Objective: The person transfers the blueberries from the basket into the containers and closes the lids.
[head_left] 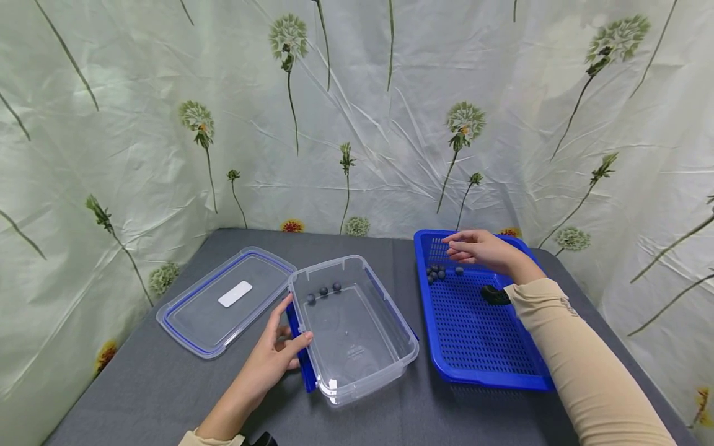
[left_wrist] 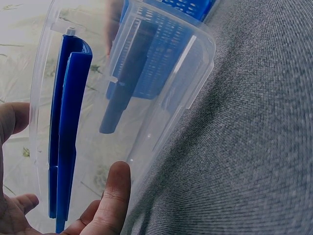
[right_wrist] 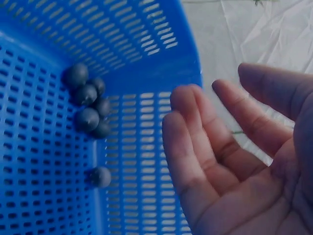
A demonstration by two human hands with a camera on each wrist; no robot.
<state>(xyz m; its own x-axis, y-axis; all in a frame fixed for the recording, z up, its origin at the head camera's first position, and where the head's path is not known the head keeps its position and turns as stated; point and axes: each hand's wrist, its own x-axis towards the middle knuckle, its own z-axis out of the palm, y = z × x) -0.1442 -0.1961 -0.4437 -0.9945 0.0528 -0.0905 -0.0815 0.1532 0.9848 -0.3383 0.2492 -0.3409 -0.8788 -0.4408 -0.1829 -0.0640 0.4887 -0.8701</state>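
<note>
Hovering with the empty, loose-fingered right hand above the far end of the blue basket, just right of the round dark berries lying mostly in its far-left corner; being much nearer with it than with the left hand. Gripping the clear container by its left rim, with three other berries lying in a row toward its far end.
</note>
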